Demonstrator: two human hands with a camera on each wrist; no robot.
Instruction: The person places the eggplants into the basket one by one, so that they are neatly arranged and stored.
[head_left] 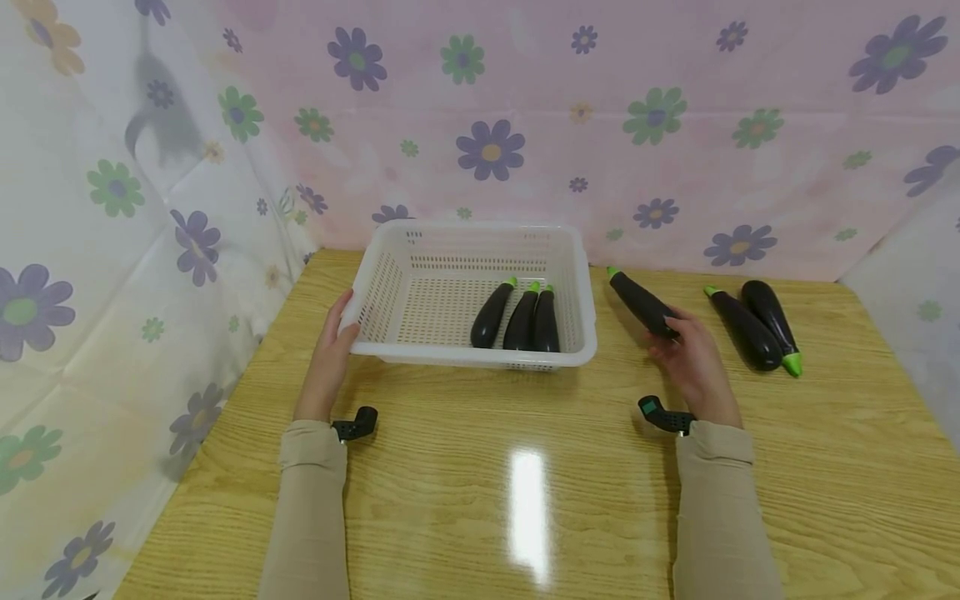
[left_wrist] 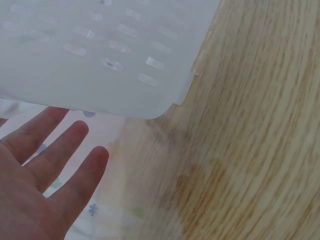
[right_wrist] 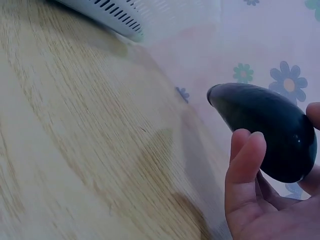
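A light wooden table [head_left: 525, 500] with a glossy top stands against floral-print fabric walls [head_left: 675, 125]. Toward its far edge sits a white perforated plastic basket [head_left: 390, 283], rectangular, open-topped, holding three dark purple toy eggplants with green stem caps [head_left: 517, 317], lying side by side against its right half, caps pointing away from the person. The left hand [head_left: 330, 354] rests against the basket's near left corner, fingers straight and spread, gripping nothing. The right hand [head_left: 693, 362] has its fingers curled round the blunt end of a fourth dark purple eggplant [head_left: 641, 302], just right of the basket; whether it is lifted off the table cannot be told. Two further eggplants [head_left: 753, 327] lie together on the table farther right. Black wrist-mounted cameras [head_left: 663, 414] protrude beside both beige sleeves. The left wrist view cuts the basket off, showing only its underside corner.
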